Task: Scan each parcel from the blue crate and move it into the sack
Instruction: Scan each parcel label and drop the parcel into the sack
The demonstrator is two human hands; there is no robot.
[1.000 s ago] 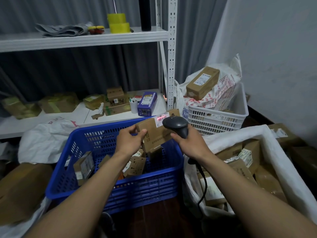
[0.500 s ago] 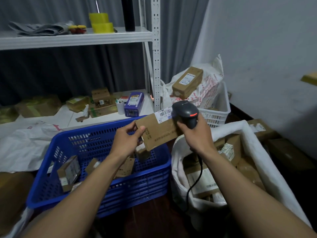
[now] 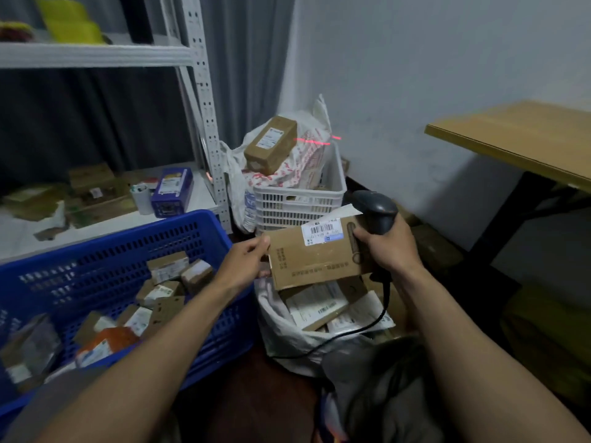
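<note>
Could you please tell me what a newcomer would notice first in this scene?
The eye lands first on the cardboard parcel at centre, pinched at its left edge by the left hand over the open white sack, with the right hand gripping a barcode scanner beside its label. Next comes the blue crate at lower left, holding many small parcels. A red scan line glows on the printed bag in the white basket behind.

A pale wall (image 3: 415, 75) meets dark curtains (image 3: 96, 123). A white shelf rack (image 3: 204, 91) stands left, a wooden table (image 3: 527, 139) right, in dim light.
</note>
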